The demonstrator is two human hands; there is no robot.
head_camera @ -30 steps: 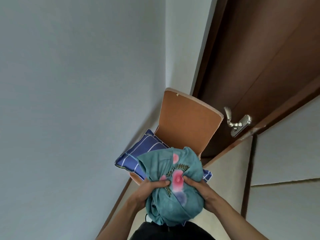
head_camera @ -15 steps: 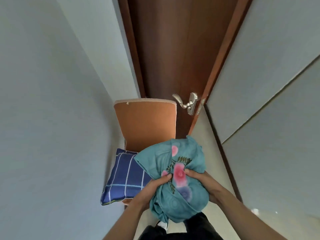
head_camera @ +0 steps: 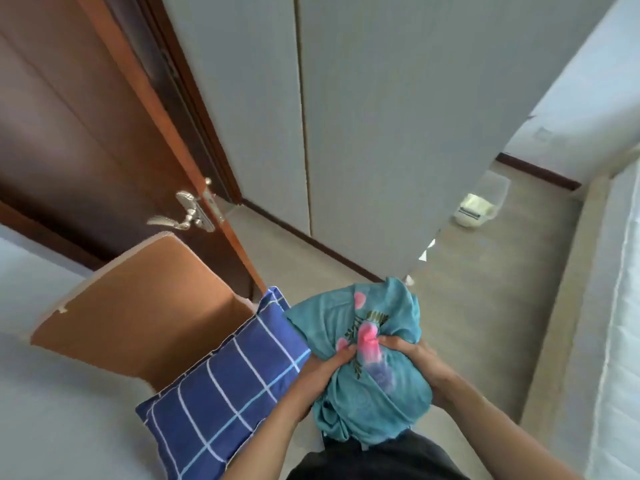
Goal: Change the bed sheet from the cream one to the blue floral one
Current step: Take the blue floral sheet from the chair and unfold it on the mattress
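Note:
The blue floral sheet (head_camera: 363, 382) is a bunched teal bundle with pink flowers, held in front of my body at the lower centre. My left hand (head_camera: 322, 370) grips its left side with fingers curled into the cloth. My right hand (head_camera: 415, 355) grips the right side the same way. At the far right edge runs the bed (head_camera: 616, 306), a bare white quilted mattress on a beige base. No cream sheet is in view.
A wooden chair (head_camera: 138, 317) stands at the left with a blue checked pillow (head_camera: 221, 386) on its seat. Behind it is a brown door with a metal handle (head_camera: 187, 216). Grey wardrobe doors (head_camera: 381, 116) rise ahead. A small white device (head_camera: 472, 209) sits on the beige floor.
The view has swung to the right: the chair and door moved to the left, and the wardrobe, floor and bed came into view. Both hands keep their grip on the bundle.

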